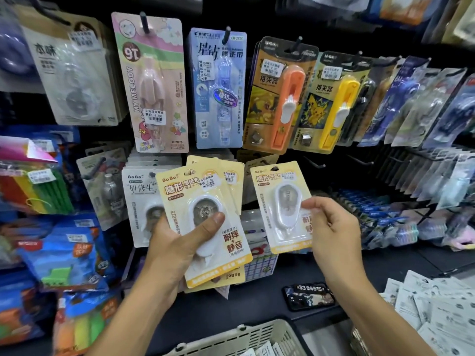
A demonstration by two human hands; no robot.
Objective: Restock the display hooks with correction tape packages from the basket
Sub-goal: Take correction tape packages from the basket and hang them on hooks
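Holding a fanned stack of yellow correction tape packages [205, 222] at lower centre, the left hand [180, 240] has its thumb clamped across the front card and its fingers curled behind. At least three cards show in that fan; more may be hidden underneath. The right hand [331, 227] pinches a single yellow package [280, 204] by its right edge, thumb and fingertips on the blister, and holds it upright just right of the stack.

The step in hand looks like separating one card from the bunch to hang it. Judging by the layout, the next move calls for lining up the hang hole at the top of that card with a bare hook [314, 163] in the row just above and right of it, then sliding it on. I cannot tell which hook is meant for this product.

The basket [246, 335], pale plastic lattice, sits at the bottom centre, with a few white cards visible inside. A phone [308, 295] lies on the dark bench [270, 291] beside it. The upper row carries five clear front packages.
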